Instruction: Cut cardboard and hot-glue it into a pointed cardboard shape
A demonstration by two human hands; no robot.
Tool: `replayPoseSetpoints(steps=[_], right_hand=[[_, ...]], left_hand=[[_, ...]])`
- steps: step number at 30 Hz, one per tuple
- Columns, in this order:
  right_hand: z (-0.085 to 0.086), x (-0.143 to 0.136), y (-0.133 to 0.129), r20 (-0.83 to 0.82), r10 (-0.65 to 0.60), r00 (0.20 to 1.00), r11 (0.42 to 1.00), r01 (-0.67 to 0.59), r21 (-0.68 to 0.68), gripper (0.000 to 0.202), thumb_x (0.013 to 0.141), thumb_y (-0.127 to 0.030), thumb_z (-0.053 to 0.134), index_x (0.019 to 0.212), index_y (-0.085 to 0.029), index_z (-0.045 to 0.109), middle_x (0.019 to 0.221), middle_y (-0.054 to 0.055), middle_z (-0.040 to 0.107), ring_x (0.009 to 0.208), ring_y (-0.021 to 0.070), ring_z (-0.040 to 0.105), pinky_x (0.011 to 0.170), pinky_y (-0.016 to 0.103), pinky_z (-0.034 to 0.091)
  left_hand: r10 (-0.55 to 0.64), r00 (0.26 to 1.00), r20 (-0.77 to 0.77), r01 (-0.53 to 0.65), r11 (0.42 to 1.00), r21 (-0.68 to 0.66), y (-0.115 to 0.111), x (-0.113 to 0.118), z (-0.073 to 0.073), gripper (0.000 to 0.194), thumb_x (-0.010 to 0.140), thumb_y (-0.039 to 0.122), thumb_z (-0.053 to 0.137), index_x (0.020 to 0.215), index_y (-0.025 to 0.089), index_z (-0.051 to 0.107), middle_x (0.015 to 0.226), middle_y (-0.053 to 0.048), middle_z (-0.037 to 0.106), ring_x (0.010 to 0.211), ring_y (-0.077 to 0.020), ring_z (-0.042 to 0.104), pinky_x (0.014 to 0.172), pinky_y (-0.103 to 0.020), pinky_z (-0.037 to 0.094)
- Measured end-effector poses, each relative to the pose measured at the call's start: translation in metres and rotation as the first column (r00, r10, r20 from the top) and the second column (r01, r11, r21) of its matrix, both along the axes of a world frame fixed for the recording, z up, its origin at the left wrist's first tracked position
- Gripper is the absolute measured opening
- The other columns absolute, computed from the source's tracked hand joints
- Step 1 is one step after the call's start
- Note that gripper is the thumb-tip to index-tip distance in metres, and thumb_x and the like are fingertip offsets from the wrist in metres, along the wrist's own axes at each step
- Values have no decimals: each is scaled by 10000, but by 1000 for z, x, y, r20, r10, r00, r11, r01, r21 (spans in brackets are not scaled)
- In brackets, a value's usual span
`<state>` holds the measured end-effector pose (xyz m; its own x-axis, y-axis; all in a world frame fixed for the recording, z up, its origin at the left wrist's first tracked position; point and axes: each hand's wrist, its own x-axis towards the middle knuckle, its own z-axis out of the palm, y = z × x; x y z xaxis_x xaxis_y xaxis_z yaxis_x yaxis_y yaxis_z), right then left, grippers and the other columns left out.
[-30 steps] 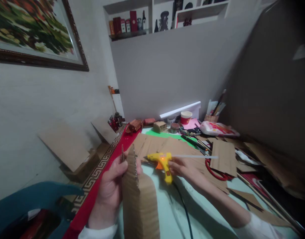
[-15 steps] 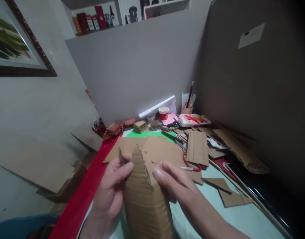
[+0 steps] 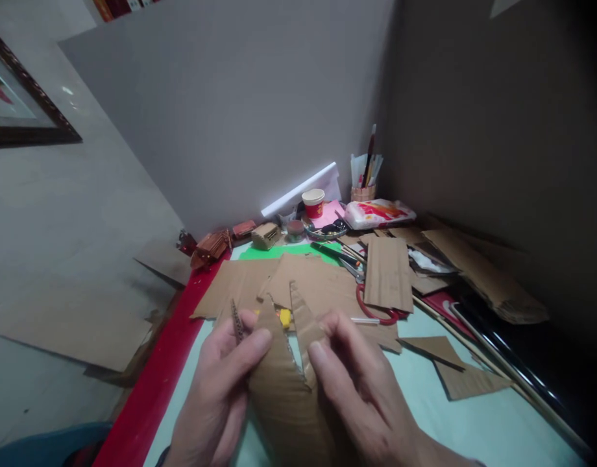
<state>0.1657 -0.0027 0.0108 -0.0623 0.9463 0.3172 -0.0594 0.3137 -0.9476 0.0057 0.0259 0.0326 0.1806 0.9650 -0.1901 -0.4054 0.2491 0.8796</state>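
Head view: the yellow glue gun (image 3: pixel 284 318), held a second before, had been laid down behind the folded cardboard piece (image 3: pixel 283 383). That piece was now pinched over the table edge between left hand (image 3: pixel 219 383) and right hand (image 3: pixel 361 389), pointed flaps being pressed together, presumably to set a glued seam.

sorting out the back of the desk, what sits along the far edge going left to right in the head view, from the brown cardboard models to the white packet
brown cardboard models → small cardboard box → small round jar → red and white paper cup → brush holder → white packet with red print
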Motion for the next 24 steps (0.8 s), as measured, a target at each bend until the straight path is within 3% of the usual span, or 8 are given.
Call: replayPoseSetpoints(steps=[4, 11, 24], right_hand=[[1, 2, 1, -45, 51, 998, 995, -55, -82, 306, 1046, -386, 408, 782, -231, 395, 661, -52, 430, 582, 127, 378, 554, 272, 310], [0, 3, 3, -24, 76, 997, 993, -78, -93, 351, 1022, -387, 442, 721, -216, 388, 698, -22, 483, 658, 142, 458, 641, 274, 364], [-9, 2, 4, -73, 27, 997, 995, -20, 98, 367, 1001, -257, 494, 656, -198, 385, 590, -67, 373, 517, 84, 342, 524, 230, 298]], left_hand=[[13, 998, -58, -12, 1000, 23, 1, 2, -2, 237, 746, 298, 860, 755, 193, 648, 691, 25, 596, 648, -118, 541, 609, -216, 453], [-9, 983, -182, 9, 1000, 1, -4, 3, 2, 301, 684, 347, 881, 712, 181, 631, 630, 23, 551, 562, -94, 476, 529, -195, 384], [-65, 965, -254, 35, 992, -123, -10, 3, 4, 371, 611, 421, 907, 700, 210, 615, 641, 24, 532, 579, -117, 485, 549, -233, 401]])
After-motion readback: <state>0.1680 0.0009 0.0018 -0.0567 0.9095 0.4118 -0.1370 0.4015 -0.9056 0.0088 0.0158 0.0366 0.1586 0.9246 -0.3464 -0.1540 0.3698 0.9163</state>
